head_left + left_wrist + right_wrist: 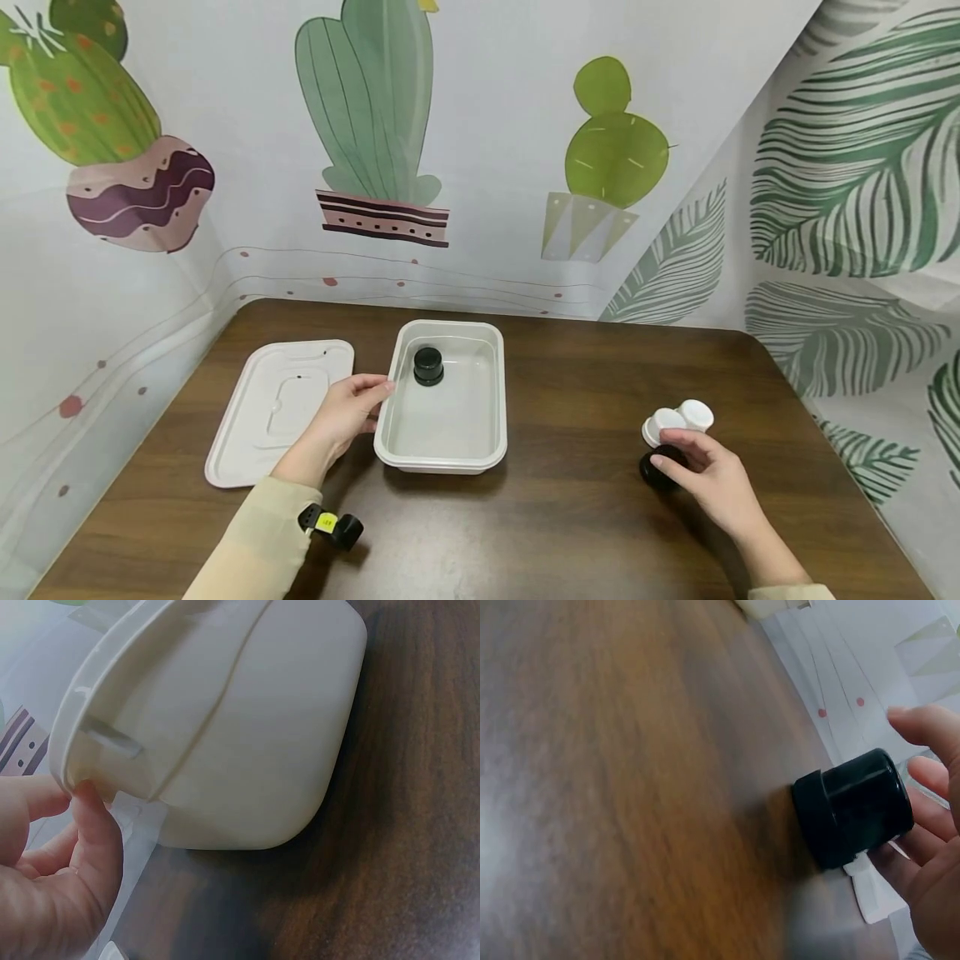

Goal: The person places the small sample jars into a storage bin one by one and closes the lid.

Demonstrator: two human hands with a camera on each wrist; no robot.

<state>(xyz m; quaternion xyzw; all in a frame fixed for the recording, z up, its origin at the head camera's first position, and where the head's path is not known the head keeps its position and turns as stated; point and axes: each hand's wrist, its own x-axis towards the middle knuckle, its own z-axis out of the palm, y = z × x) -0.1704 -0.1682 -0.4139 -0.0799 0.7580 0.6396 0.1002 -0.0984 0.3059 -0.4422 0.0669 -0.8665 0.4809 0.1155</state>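
Note:
My left hand pinches the rim of a cream rectangular plastic container at its left side. In the left wrist view, thumb and finger meet at the rim of the container. A small black round jar stands inside it, near the back left corner. On the right, my right hand is around a second black jar on the table. The right wrist view has this jar with its wider end down; the thumb stands apart from it, the other fingers close behind.
Two white round jars stand just behind the right hand. A white lid lies flat on the brown wooden table, left of the container. Patterned cloth walls border the table behind and at the sides.

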